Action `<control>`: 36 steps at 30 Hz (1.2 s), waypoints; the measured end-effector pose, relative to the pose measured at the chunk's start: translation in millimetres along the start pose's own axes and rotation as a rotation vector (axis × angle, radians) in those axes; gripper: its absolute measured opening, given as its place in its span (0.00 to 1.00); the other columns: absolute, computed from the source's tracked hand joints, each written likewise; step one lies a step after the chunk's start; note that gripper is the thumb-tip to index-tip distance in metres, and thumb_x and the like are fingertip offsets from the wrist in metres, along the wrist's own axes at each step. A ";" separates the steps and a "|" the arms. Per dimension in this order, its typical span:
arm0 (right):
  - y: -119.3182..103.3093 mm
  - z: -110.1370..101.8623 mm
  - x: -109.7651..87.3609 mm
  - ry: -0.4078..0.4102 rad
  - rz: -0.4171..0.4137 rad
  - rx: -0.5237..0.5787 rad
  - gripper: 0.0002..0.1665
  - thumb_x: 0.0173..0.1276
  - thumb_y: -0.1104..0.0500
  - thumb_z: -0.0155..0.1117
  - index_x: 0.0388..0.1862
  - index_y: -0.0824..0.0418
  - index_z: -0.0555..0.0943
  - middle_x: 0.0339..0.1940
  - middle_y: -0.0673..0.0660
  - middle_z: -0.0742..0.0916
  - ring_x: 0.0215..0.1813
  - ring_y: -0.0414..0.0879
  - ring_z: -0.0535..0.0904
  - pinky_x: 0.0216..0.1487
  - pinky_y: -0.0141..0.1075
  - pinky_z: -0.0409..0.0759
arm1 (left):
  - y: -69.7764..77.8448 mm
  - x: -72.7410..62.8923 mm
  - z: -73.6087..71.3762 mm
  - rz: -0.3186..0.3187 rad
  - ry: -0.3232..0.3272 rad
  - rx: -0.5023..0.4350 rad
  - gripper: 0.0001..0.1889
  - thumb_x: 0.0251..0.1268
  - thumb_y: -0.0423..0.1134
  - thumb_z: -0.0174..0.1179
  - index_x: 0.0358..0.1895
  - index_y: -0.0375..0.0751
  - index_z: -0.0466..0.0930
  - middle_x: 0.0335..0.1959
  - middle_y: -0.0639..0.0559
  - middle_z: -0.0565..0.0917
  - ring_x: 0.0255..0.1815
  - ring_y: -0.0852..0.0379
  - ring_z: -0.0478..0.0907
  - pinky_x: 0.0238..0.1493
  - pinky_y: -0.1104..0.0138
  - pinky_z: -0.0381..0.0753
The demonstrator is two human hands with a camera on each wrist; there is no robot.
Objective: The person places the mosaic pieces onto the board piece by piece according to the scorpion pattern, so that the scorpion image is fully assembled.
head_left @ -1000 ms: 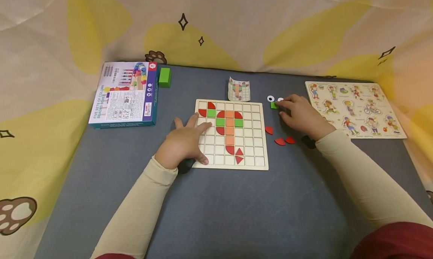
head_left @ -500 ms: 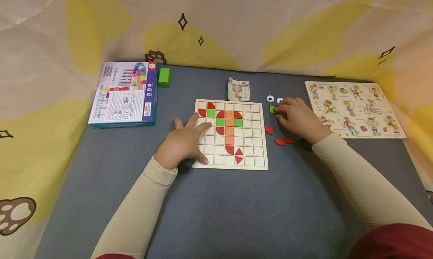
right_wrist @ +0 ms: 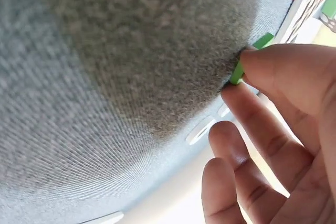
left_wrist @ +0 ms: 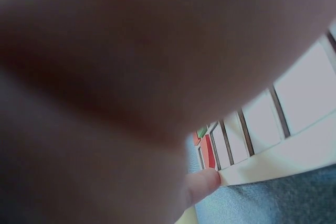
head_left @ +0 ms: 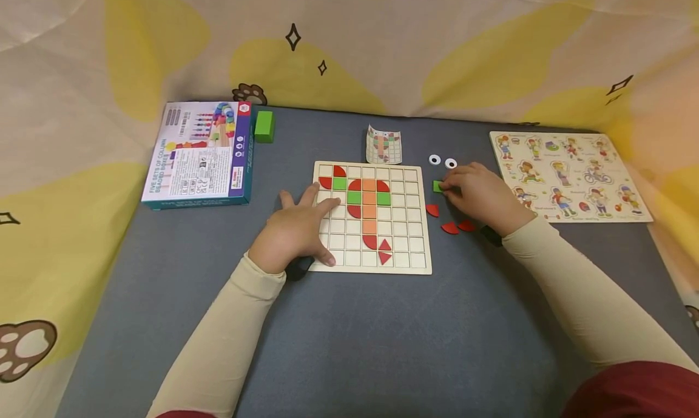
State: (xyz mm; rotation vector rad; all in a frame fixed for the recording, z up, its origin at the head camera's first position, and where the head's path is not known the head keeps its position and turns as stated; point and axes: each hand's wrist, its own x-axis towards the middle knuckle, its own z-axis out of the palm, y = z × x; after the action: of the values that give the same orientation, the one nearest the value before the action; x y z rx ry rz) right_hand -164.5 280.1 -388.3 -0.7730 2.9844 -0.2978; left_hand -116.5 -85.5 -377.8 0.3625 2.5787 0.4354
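My left hand (head_left: 292,230) rests on the left edge of a wooden grid board (head_left: 406,230), fingers spread wide. On the board lie orange squares (head_left: 369,212), green squares (head_left: 354,198), red quarter circles (head_left: 370,242) and two small red triangles (head_left: 384,258). Right of the board, my right hand (head_left: 483,193) pinches a green square tile (head_left: 437,186) between thumb and forefinger. The right wrist view shows the green tile (right_wrist: 238,73) tilted at the fingertips, low over the cloth. Loose red quarter-circle tiles (head_left: 450,228) lie below that hand, and two white eye discs (head_left: 442,161) above it.
Behind the board stands a curled pattern card (head_left: 384,145). A boxed bead toy (head_left: 199,154) and a green block (head_left: 264,127) sit at the back left. A wooden picture puzzle (head_left: 573,175) lies at the right, beyond the right hand. A patterned cloth (head_left: 349,54) hangs behind.
My right hand has drawn the green tile slightly toward me and left, away from the eye discs, which are now both in full view. The left hand has stayed on the board.
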 end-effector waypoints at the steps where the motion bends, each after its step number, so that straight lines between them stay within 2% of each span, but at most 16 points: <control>1: 0.3 -0.4 0.2 0.003 -0.001 -0.003 0.09 0.68 0.66 0.72 0.46 0.66 0.91 0.50 0.63 0.91 0.55 0.65 0.82 0.61 0.56 0.77 | 0.1 0.0 0.0 -0.001 -0.001 -0.002 0.65 0.36 0.52 0.90 0.84 0.57 0.62 0.87 0.39 0.45 0.78 0.14 0.39 0.52 0.30 0.79; 7: 2.7 -3.5 -2.9 0.057 0.017 0.017 0.08 0.66 0.65 0.75 0.45 0.62 0.92 0.47 0.61 0.91 0.54 0.64 0.82 0.60 0.55 0.78 | 0.8 -0.5 -0.5 -0.005 -0.003 -0.016 0.64 0.37 0.51 0.90 0.84 0.57 0.62 0.87 0.38 0.45 0.78 0.15 0.39 0.52 0.31 0.81; 13: 5.9 -14.6 -4.5 0.020 0.084 0.045 0.10 0.69 0.63 0.74 0.47 0.64 0.91 0.48 0.62 0.90 0.54 0.61 0.84 0.59 0.56 0.79 | -1.4 0.4 0.1 -0.001 -0.004 -0.022 0.64 0.37 0.51 0.90 0.84 0.56 0.63 0.87 0.38 0.45 0.78 0.15 0.39 0.51 0.32 0.81; 18: 18.7 -14.1 5.0 0.012 0.113 0.013 0.20 0.72 0.63 0.71 0.60 0.69 0.86 0.60 0.70 0.86 0.63 0.68 0.79 0.67 0.60 0.73 | -2.2 1.8 0.4 -0.008 -0.007 -0.024 0.65 0.37 0.52 0.90 0.84 0.57 0.62 0.87 0.39 0.44 0.78 0.15 0.39 0.51 0.31 0.81; 21: 26.4 -7.8 11.7 -0.001 0.106 0.009 0.21 0.73 0.64 0.70 0.62 0.70 0.84 0.66 0.70 0.83 0.68 0.70 0.75 0.71 0.60 0.69 | -0.9 1.8 0.4 -0.009 -0.014 -0.019 0.65 0.37 0.52 0.90 0.84 0.57 0.62 0.87 0.39 0.45 0.78 0.14 0.38 0.52 0.31 0.80; 23: 30.2 -2.9 16.9 0.015 0.086 0.009 0.18 0.73 0.66 0.69 0.60 0.71 0.85 0.65 0.70 0.84 0.67 0.70 0.76 0.71 0.59 0.70 | -1.0 1.4 0.1 -0.008 -0.016 -0.017 0.65 0.37 0.52 0.90 0.85 0.57 0.62 0.87 0.38 0.45 0.78 0.14 0.38 0.52 0.31 0.80; 27: 35.6 2.5 23.2 0.074 0.032 0.004 0.10 0.71 0.69 0.70 0.49 0.71 0.89 0.51 0.69 0.90 0.56 0.68 0.83 0.64 0.58 0.76 | -1.1 1.6 0.9 -0.008 -0.018 -0.022 0.64 0.37 0.52 0.90 0.85 0.57 0.62 0.87 0.38 0.45 0.78 0.15 0.39 0.52 0.32 0.81; 30: 35.6 -0.6 27.2 0.072 0.019 -0.001 0.07 0.70 0.70 0.71 0.45 0.70 0.90 0.44 0.67 0.91 0.50 0.66 0.84 0.59 0.58 0.78 | -1.6 2.0 1.2 -0.010 -0.014 -0.021 0.65 0.36 0.52 0.90 0.84 0.57 0.62 0.87 0.39 0.45 0.78 0.16 0.40 0.51 0.33 0.82; 33: 30.7 -8.2 33.3 0.065 0.026 0.008 0.08 0.69 0.69 0.71 0.44 0.70 0.90 0.42 0.66 0.91 0.50 0.65 0.83 0.59 0.57 0.77 | -2.4 2.7 1.7 -0.006 -0.010 -0.020 0.65 0.36 0.53 0.90 0.84 0.57 0.62 0.87 0.39 0.45 0.78 0.16 0.41 0.50 0.34 0.83; 36: 15.5 -14.3 46.5 0.081 -0.009 0.042 0.08 0.69 0.68 0.71 0.45 0.69 0.91 0.44 0.64 0.91 0.50 0.63 0.83 0.58 0.57 0.77 | -3.6 3.4 2.4 -0.002 -0.005 -0.014 0.65 0.35 0.53 0.90 0.84 0.58 0.62 0.87 0.39 0.45 0.77 0.16 0.41 0.49 0.34 0.83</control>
State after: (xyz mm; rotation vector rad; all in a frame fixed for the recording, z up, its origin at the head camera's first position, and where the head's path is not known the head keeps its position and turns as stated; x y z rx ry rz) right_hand -213.9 273.4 -377.0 -0.7898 3.0393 -0.3995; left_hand -118.7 -87.1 -382.6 0.3562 2.5697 0.4513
